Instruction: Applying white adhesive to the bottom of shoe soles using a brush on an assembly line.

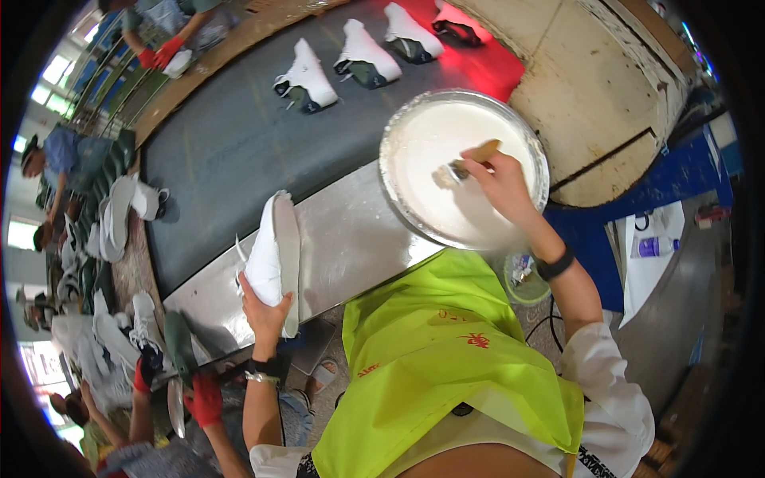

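My left hand (267,312) grips a white shoe (273,251) near its lower end, tilted on its side with the pale sole edge facing right. Beneath the shoe is a metal ledge (351,239). In my right hand (508,187) is a brush (480,151) with a wooden handle, its bristle end down at the surface of a white liquid (430,147). That liquid fills a round metal basin (396,196) at the right end of the ledge.
Several white shoes (366,57) with dark parts stand on a dark conveyor belt (239,151), the farthest under red light. A cream machine housing (590,88) is at the right. Co-workers, one in red gloves (205,401), handle shoes at the left. A purple bottle (655,247) lies at the right.
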A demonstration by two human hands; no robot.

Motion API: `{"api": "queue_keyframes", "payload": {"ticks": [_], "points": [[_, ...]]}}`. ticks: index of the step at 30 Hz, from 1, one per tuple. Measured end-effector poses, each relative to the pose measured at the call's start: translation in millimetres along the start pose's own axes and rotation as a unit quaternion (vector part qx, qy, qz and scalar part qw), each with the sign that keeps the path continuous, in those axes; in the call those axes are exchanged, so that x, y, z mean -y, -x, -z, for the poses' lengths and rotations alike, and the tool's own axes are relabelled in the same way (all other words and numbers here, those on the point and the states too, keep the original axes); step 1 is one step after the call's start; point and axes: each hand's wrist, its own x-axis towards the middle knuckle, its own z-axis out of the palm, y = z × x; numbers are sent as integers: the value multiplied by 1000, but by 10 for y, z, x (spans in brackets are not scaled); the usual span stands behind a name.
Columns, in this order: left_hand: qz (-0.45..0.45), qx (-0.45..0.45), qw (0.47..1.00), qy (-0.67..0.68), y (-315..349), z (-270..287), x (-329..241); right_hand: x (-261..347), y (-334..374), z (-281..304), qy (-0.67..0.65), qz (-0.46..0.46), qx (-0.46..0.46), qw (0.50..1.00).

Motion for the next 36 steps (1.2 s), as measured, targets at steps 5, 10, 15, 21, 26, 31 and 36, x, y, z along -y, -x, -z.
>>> {"api": "queue_keyframes", "payload": {"ticks": [5, 10, 15, 21, 26, 31, 36], "points": [[102, 109, 927, 345, 127, -88, -468, -230, -250, -274, 151, 5, -18, 988], [105, 234, 764, 592, 443, -176, -850, -9, -239, -274, 273, -3, 53, 961], [121, 262, 742, 604, 606, -430, -1015, 160, -364, -16, -49, -10, 22, 998], [81, 260, 758, 592, 676, -487, -1071, -241, -379, -7, 75, -26, -3, 997], [83, 233, 773, 584, 689, -532, -1106, 440, -202, -429, -209, -15, 19, 978], [44, 236, 807, 539, 686, -558, -1083, 845, -64, -1057, -265, -51, 151, 951], [26, 240, 813, 531, 676, -579, -1017, 738, -499, -1311, -213, -49, 114, 969]]}}
